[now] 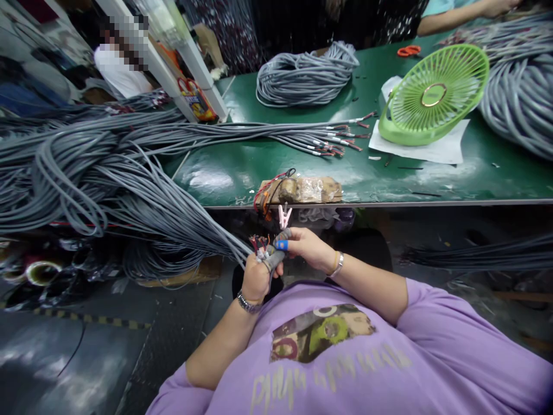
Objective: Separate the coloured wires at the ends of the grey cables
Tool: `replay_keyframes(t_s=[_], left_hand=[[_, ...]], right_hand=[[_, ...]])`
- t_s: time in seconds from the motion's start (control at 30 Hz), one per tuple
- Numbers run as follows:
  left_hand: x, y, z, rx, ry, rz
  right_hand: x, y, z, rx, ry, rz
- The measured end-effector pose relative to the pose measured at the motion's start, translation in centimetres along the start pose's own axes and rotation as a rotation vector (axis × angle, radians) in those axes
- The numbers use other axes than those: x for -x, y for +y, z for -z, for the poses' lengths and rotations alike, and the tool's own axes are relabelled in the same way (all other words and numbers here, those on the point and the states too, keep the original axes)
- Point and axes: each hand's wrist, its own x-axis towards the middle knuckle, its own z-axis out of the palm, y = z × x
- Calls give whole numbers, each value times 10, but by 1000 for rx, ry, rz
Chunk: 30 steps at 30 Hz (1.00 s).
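Note:
My left hand point(256, 279) is closed round the ends of a bundle of grey cables point(207, 222), which runs in from the left. Stripped red and dark wire ends with white sleeves point(260, 249) stick up out of that grip. My right hand point(310, 248) meets the left one, thumb and fingers pinched together; what they hold is too small to make out. Blue tape point(281, 245) wraps one right digit. Grey material shows at the fingertips of both hands, and I cannot tell whether it is cable or finger covering. Just beyond is a pink clip point(284, 217).
A wooden block point(319, 189) with wires lies at the green table's point(224, 173) front edge. Farther back are more grey cables point(242, 132), a coil point(302, 78), a green fan point(432, 95) and orange scissors point(408, 51). Another person's arm point(453, 20) reaches in at top right.

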Motion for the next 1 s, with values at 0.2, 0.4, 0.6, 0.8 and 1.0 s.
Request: replay_keyframes(t_s=[0.2, 0.4, 0.6, 0.8, 1.0], left_hand=[[2, -5, -4, 13, 89, -57], [4, -11, -5, 8, 141, -75], [4, -11, -7, 20, 175, -98], [3, -6, -8, 43, 185, -85], [6, 1, -4, 112, 161, -87]], right_hand=[[4, 8, -3, -82, 98, -1], [3, 9, -2, -52, 120, -13], [4, 11, -1, -25, 143, 1], [6, 11, -1, -58, 115, -3], [5, 11, 17, -229, 117, -55]])
